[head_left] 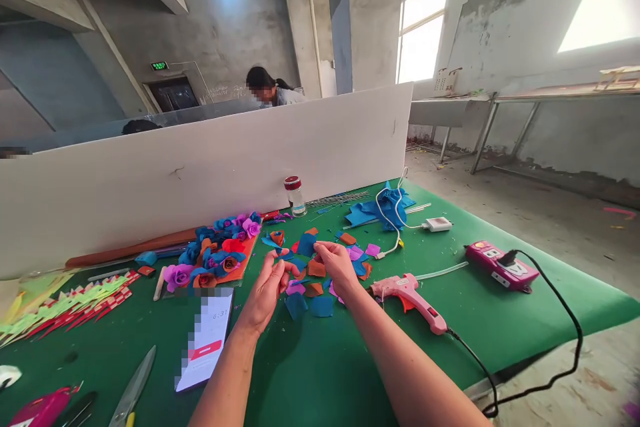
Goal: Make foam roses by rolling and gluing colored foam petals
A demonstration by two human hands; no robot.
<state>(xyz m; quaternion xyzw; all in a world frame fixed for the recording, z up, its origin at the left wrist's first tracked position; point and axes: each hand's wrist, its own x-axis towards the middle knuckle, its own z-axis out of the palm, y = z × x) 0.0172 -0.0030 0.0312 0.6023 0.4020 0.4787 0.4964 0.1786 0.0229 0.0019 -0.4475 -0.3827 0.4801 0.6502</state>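
Observation:
My right hand (pixel 337 267) pinches a blue paper petal (pixel 306 245) between thumb and fingers, above the middle of the green table. Close beside it, my left hand (pixel 267 290) is closed, thumb against fingers. A small blue piece (pixel 286 255) shows at its fingertips; most of it is hidden, so its shape is unclear. Beneath and around both hands lie loose petals in blue, orange and purple, among them a blue petal (pixel 321 307) and an orange petal (pixel 316 268). A small orange and blue paper flower (pixel 275 238) rests just beyond my left hand.
Finished paper flowers (pixel 215 250) cluster at left. A phone (pixel 207 347) and scissors (pixel 134 383) lie nearer. To the right are a pink glue gun (pixel 413 297), a power strip (pixel 503 267) and cables. A jar (pixel 295 197) stands before the white partition (pixel 225 167); a person is behind it.

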